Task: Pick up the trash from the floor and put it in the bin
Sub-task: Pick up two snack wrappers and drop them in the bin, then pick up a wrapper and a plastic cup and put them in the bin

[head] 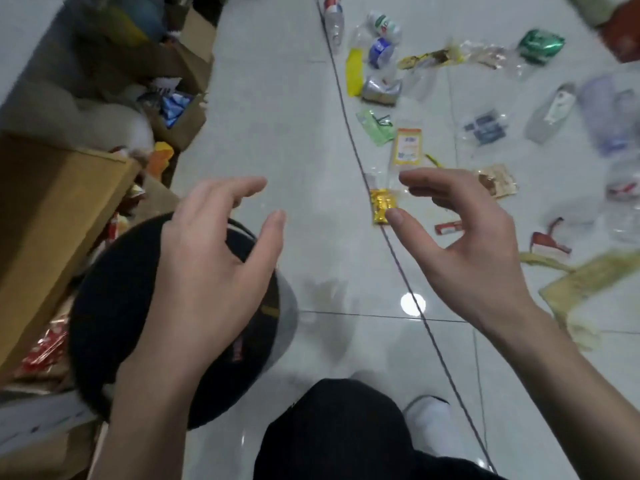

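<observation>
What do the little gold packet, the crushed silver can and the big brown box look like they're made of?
The gold packet looks like metallised foil or foil-look plastic film: glossy, creased, bright glints. The crushed silver can is likely thin metal, maybe aluminium: silver sheen, dented walls, though blurred. The brown box looks like cardboard: matte tan, flat folded flap.

Glossy pale tile floor [277,133] w/ glare spot [412,304]; cardboard boxes [52,209] along left edge, thin cable [347,116] across.
</observation>
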The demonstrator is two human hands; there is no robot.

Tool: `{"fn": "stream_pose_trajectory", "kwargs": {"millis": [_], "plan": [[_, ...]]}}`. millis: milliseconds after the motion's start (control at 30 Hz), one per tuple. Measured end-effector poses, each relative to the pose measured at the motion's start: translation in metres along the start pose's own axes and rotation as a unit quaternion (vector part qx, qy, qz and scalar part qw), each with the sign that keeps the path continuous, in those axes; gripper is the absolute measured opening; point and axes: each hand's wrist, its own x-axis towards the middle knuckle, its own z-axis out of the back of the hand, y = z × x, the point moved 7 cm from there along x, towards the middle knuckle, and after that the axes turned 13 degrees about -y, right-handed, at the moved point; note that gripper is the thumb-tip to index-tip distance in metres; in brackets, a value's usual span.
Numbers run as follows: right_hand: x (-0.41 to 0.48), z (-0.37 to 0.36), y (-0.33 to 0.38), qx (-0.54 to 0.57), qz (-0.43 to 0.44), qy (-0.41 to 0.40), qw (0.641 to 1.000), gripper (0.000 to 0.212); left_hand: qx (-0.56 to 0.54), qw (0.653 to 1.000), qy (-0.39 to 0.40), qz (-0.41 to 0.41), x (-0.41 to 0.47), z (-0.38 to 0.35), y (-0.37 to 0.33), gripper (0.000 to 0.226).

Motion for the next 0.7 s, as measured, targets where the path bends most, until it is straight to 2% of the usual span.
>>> {"fn": "stream_pose_trajectory", "kwargs": {"millis": [167, 400, 533, 700], "plan": [[-0.003, 0.133, -0.031, -0.057, -0.093, -0.136, 0.985, 0.031, -0.061, 0.99, 0.095, -0.08, 0.013, -0.074, -0.111, 0.032], [-0.056, 0.292, -0.068, -0.141, -0.267, -0.257, 0.918, 0.024, -0.113, 0.959, 0.198, -0.168, -0.003, -0.155, -0.254, 0.032], [-0.077, 0.345, -0.089, -0.144, -0.34, -0.301, 0.879, 0.023, -0.121, 0.945, 0.234, -0.195, -0.011, -0.189, -0.31, 0.035], [-0.084, 0.366, -0.149, -0.143, -0.394, -0.338, 0.843, 0.025, -0.122, 0.936, 0.268, -0.193, -0.022, -0.262, -0.338, 0.037]]}}
